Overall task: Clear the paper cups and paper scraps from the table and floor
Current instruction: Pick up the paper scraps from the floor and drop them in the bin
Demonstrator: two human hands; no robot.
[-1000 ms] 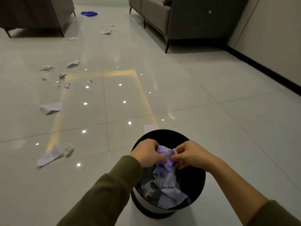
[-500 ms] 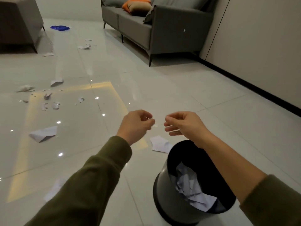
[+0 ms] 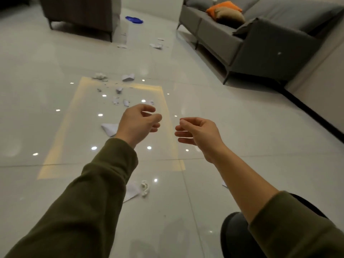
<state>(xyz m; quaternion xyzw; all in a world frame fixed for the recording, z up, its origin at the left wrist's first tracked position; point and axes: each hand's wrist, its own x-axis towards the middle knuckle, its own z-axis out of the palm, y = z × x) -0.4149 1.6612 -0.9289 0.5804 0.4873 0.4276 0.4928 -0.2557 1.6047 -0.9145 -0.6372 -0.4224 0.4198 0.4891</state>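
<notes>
My left hand point(image 3: 138, 123) and right hand point(image 3: 198, 132) hang loosely curled and empty above the floor point(image 3: 251, 131), paper scraps point(image 3: 128, 77) scattered beyond them.

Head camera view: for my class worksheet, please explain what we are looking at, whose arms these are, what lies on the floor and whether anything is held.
There is no machine: a person wears one camera on the head, looking forward and down, so the arms are their own. The left hand and right hand hover with fingers loosely curled, holding nothing visible. On the glossy floor lie paper scraps, a folded sheet and a crumpled piece. The black bin sits bottom right, partly behind the right sleeve. A grey sofa stands beyond.
</notes>
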